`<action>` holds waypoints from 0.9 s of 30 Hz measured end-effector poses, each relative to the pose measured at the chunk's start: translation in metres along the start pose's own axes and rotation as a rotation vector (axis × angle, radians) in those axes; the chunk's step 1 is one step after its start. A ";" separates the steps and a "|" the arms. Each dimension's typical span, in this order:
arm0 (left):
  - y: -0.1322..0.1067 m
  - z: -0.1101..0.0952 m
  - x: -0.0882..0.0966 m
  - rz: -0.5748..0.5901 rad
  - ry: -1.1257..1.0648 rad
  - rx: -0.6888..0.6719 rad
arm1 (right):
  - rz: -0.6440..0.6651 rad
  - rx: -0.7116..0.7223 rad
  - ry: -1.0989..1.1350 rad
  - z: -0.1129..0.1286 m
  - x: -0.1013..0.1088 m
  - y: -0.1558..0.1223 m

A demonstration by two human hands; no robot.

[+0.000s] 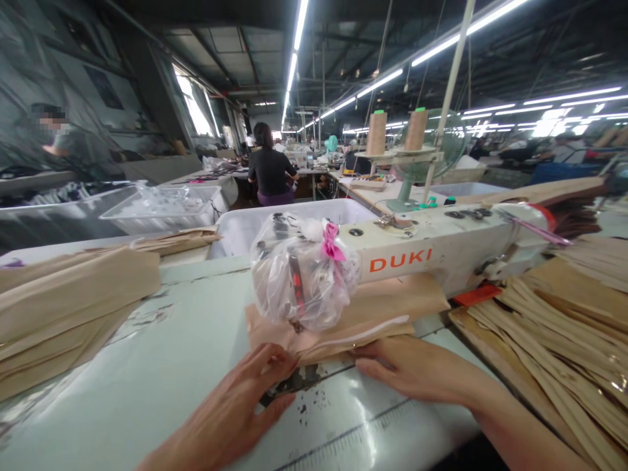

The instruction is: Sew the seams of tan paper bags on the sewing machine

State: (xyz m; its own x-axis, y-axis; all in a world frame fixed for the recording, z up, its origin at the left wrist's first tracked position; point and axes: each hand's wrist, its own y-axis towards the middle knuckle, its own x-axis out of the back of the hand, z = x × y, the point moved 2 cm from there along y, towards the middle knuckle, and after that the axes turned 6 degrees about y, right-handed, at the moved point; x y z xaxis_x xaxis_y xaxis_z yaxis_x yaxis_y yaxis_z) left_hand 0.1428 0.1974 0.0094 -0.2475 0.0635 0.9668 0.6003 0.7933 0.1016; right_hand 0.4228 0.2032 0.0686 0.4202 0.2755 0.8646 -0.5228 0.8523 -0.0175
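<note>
**Tan cloth [422, 294] lies crosswise, just beyond my left hand [240, 399] and right hand [400, 363]**

Well out to the left of my left hand is a stack of tan panels [73, 307]; between them the pale tabletop [206, 314] gives that side its widest room. My left hand is half open, thumb well apart from the fingers, its fingertips at the cloth's near left corner; I see nothing gripped in it.

Ahead of and between my hands, a plastic bag [304, 275] with a pink bow [332, 242] wraps the head end of the sewing machine [402, 261]. The cloth lies beneath, its long axis running left to right, and a white strip [363, 333] slants away rightward near its near edge. Both hands are about equally close to that edge.

My right hand is loosely bent at the edge, thumb apart; its fingertips are hidden, so I cannot tell whether it pinches anything. Ruler marks [338, 445] cross the tabletop nearer me. Right of my right hand, tan strips [549, 327] crowd that side, leaving less room.
</note>
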 end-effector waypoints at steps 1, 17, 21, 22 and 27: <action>-0.003 0.000 -0.002 -0.020 0.055 -0.031 | -0.052 -0.034 -0.002 0.002 -0.003 -0.011; 0.013 -0.001 -0.028 -0.393 0.411 -0.047 | -0.118 0.080 -0.151 -0.003 -0.021 0.028; 0.008 0.000 -0.033 -0.365 0.408 -0.035 | -0.568 0.259 -0.193 0.042 0.080 0.017; 0.007 0.001 -0.035 -0.360 0.422 -0.026 | -0.700 0.350 -0.251 0.051 0.107 0.024; 0.006 0.002 -0.040 -0.313 0.479 0.003 | -0.504 0.483 -0.560 0.055 0.181 0.102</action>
State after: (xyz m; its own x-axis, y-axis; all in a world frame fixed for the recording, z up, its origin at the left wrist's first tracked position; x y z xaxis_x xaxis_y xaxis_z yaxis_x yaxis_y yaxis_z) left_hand 0.1544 0.2011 -0.0291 -0.0402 -0.4554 0.8894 0.5515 0.7321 0.3999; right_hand 0.4049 0.3154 0.2505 0.3268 -0.4463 0.8331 -0.6821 0.4988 0.5347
